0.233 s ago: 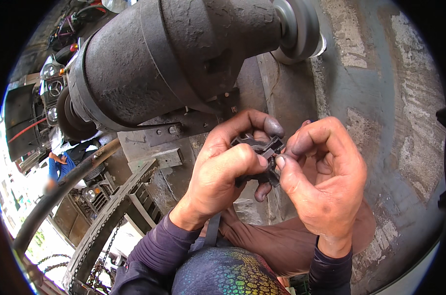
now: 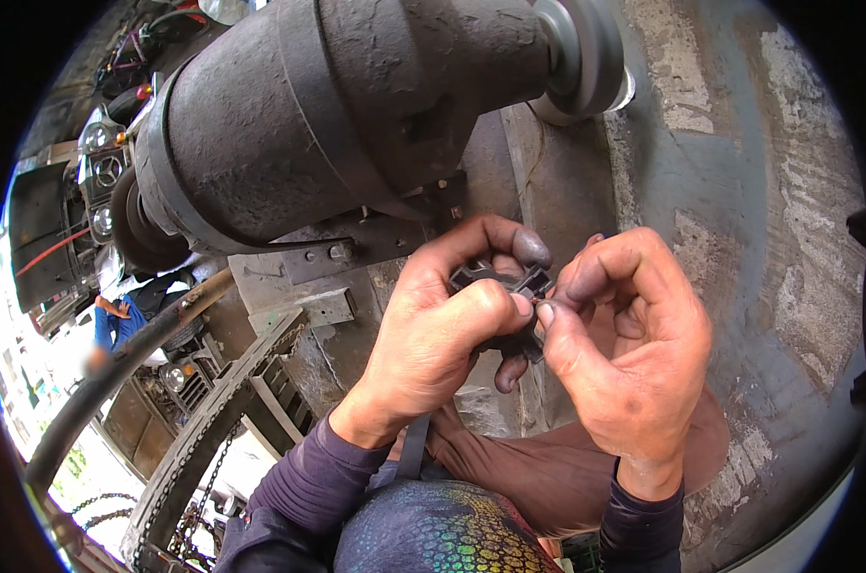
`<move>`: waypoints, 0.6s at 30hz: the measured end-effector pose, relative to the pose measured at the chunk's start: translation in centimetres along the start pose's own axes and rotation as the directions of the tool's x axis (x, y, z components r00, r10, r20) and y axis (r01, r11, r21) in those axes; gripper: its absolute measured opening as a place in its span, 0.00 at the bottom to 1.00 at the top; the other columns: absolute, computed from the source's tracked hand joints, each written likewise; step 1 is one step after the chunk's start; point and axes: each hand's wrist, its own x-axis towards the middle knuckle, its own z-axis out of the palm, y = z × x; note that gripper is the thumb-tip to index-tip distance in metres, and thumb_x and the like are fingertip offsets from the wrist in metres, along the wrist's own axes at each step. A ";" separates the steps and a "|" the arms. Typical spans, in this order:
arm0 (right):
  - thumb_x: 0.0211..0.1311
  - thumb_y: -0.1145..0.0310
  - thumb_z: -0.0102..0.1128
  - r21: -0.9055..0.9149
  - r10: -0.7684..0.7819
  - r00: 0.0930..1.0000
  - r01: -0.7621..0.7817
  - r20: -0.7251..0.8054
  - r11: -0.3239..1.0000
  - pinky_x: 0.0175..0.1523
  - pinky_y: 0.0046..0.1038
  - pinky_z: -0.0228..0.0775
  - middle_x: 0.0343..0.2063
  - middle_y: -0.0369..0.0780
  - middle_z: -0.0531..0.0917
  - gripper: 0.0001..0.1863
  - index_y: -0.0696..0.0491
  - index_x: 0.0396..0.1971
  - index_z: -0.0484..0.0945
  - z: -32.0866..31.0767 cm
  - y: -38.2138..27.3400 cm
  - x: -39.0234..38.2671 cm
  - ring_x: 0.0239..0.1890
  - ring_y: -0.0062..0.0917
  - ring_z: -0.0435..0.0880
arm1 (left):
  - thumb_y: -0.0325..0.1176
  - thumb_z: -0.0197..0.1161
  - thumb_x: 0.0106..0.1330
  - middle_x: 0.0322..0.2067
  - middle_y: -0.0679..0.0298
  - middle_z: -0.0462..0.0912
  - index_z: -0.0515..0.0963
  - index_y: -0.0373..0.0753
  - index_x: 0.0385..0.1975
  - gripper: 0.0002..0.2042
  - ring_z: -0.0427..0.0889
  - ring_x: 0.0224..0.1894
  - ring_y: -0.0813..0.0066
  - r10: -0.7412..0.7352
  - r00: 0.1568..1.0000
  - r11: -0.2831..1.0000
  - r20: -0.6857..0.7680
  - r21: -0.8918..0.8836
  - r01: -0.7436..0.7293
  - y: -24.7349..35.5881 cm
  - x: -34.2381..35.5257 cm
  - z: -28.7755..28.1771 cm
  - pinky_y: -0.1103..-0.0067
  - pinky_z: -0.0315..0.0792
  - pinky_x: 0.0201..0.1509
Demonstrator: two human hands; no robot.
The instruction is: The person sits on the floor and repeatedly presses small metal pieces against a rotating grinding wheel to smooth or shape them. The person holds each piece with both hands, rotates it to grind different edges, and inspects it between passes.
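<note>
My left hand (image 2: 425, 329) is wrapped round a small dark ring-like part (image 2: 526, 285) with slots and blocky projections. Its thumb presses on the face of the part, and its fingertips curl about the far and near edges. My right hand (image 2: 633, 353) is closed in a pinch at the right side of that part, thumb against forefinger. Something tiny and reddish, perhaps a wire end, shows near the right thumb tip. The pinching fingers hide what they hold. Both hands are smudged with dark grime.
A bench grinder (image 2: 366, 105) with a large dark body stands just beyond my hands, with a grinding wheel (image 2: 591, 57) at its right end. A worn beam with chain (image 2: 204, 435) and a metal pipe (image 2: 137, 358) lie at left. Parked vehicles and another person (image 2: 118, 320) are farther off.
My left thumb has slid slightly to the right over the dark part, closer to the right thumb. The right hand stays nearly in place.
</note>
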 end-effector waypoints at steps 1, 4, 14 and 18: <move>0.52 0.91 0.58 0.006 -0.012 1.000 0.012 -0.004 1.000 0.45 0.19 0.69 0.32 0.36 0.75 0.13 0.58 0.33 0.71 0.1 0.0 0.0 0.35 0.15 0.75 | 0.25 0.57 0.59 0.32 0.65 0.76 0.73 0.29 0.49 0.17 0.77 0.28 0.81 0.007 1.000 1.000 -0.003 -0.009 -0.007 -0.1 0.0 0.1 0.83 0.74 0.25; 0.51 0.91 0.57 0.026 -0.019 1.000 0.019 -0.011 0.999 0.45 0.19 0.69 0.32 0.35 0.75 0.13 0.58 0.34 0.72 0.3 0.0 0.0 0.35 0.15 0.75 | 0.24 0.58 0.61 0.30 0.68 0.73 0.74 0.29 0.47 0.15 0.77 0.27 0.82 0.025 1.000 0.999 -0.012 0.024 -0.025 0.0 0.0 0.1 0.82 0.74 0.21; 0.52 0.92 0.56 -0.006 -0.012 1.000 0.012 0.003 1.000 0.48 0.20 0.70 0.31 0.36 0.75 0.14 0.58 0.34 0.71 0.0 0.1 0.1 0.35 0.16 0.76 | 0.27 0.58 0.53 0.31 0.64 0.79 0.73 0.30 0.47 0.20 0.77 0.32 0.82 0.010 1.000 0.999 -0.029 0.034 -0.009 0.2 -0.2 0.0 0.85 0.74 0.38; 0.53 0.92 0.55 0.028 -0.009 1.000 0.009 -0.008 1.000 0.53 0.22 0.70 0.31 0.36 0.75 0.14 0.58 0.34 0.70 0.1 0.1 0.0 0.35 0.16 0.76 | 0.27 0.58 0.52 0.32 0.64 0.80 0.73 0.30 0.48 0.20 0.78 0.33 0.82 0.009 1.000 1.000 -0.018 0.026 -0.009 0.2 -0.1 0.0 0.86 0.74 0.38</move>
